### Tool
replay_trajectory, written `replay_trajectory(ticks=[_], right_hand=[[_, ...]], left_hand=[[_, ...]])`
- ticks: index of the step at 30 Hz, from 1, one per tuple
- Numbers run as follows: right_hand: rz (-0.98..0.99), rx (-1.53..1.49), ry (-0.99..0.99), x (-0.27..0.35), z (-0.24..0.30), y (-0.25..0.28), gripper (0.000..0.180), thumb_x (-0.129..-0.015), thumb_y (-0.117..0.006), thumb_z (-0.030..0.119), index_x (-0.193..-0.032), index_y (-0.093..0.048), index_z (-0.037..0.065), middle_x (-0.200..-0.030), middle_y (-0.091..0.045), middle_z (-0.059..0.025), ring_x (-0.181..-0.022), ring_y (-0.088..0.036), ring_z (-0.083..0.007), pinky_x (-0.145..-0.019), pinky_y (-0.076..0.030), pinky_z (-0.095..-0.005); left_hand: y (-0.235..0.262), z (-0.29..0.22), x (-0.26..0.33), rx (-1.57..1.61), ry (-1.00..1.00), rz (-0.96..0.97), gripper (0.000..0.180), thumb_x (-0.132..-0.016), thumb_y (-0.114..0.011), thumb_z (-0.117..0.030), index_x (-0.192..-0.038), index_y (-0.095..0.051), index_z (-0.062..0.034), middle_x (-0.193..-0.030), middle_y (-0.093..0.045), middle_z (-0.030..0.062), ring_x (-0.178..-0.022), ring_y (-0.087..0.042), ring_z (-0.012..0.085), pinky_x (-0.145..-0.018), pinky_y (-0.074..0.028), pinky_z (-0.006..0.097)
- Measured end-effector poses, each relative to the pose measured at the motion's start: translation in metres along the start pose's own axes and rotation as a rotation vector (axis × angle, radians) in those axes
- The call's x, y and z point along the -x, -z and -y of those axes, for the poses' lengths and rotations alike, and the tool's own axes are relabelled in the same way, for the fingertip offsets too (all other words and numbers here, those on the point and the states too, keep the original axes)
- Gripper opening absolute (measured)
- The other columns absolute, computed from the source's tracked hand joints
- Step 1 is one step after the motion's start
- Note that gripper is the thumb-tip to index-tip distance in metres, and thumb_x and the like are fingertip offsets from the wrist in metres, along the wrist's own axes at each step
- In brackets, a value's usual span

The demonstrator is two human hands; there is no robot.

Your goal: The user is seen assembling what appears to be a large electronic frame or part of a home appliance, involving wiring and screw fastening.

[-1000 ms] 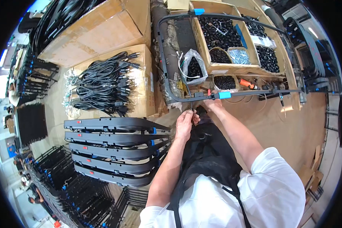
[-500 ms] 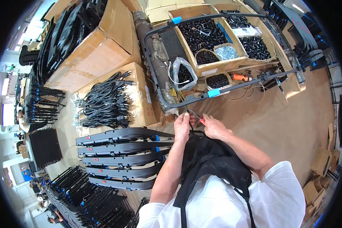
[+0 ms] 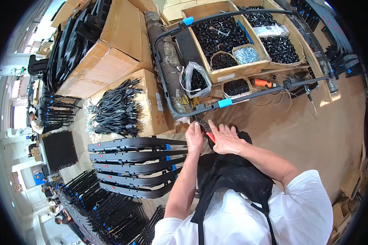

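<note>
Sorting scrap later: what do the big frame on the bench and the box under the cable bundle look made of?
The frame looks like black-painted metal tubing with a satin sheen, though plastic cannot be ruled out. The box is brown corrugated cardboard, matte, with taped seams.

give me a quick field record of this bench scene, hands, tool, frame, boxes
left hand: closed around a red-handled tool, at the bench edge
right hand: flat, fingers spread, beside the tool on a black apron
black frame: lies across the bench with blue clips
parts boxes: cardboard, filled with small black parts
cable bundle: on a carton to the left
stacked black panels: below the left hand
</note>
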State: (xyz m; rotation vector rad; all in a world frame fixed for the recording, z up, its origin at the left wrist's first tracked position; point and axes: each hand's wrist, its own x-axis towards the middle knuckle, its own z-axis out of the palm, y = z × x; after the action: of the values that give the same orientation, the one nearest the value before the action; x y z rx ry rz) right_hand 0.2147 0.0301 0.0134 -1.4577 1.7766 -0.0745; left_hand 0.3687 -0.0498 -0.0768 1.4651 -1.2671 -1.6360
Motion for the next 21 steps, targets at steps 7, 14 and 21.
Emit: replay_trajectory(ticks=[7, 14, 21], right_hand=[[-0.139, -0.093, 0.051, 0.008, 0.000, -0.006, 0.104, -0.079, -0.073, 0.017, -0.167, -0.018, 0.006, -0.119, -0.054, -0.0310, -0.113, -0.061, -0.0495, -0.096, -0.053, -0.0561], [-0.335, 0.021, 0.006, 0.024, 0.013, -0.018, 0.097, -0.082, -0.073, 0.014, -0.167, -0.027, 0.023, -0.112, -0.057, -0.0275, -0.092, -0.069, -0.0453, -0.082, -0.059, -0.0532], [-0.482, 0.087, -0.115, 0.017, 0.056, -0.055, 0.087, -0.085, -0.067, 0.009, -0.164, -0.037, 0.030, -0.110, -0.056, -0.0250, -0.091, -0.069, -0.0437, -0.078, -0.060, -0.0518]], left_hand=[[0.010, -0.009, -0.010, -0.193, -0.061, 0.111, 0.027, -0.111, -0.048, -0.014, -0.123, -0.064, 0.0033, -0.098, -0.072, 0.0069, -0.086, -0.068, 0.0136, -0.081, -0.057, 0.033], [0.037, -0.105, -0.035, -0.891, -0.343, -0.036, 0.032, -0.102, -0.058, -0.030, -0.106, -0.076, -0.0033, -0.094, -0.077, 0.0195, -0.090, -0.075, 0.0363, -0.084, -0.058, 0.045], [0.027, -0.116, -0.099, -1.527, -0.655, 0.226, 0.037, -0.101, -0.060, -0.035, -0.097, -0.078, -0.0033, -0.103, -0.075, 0.0216, -0.107, -0.067, 0.0426, -0.093, -0.051, 0.051]])
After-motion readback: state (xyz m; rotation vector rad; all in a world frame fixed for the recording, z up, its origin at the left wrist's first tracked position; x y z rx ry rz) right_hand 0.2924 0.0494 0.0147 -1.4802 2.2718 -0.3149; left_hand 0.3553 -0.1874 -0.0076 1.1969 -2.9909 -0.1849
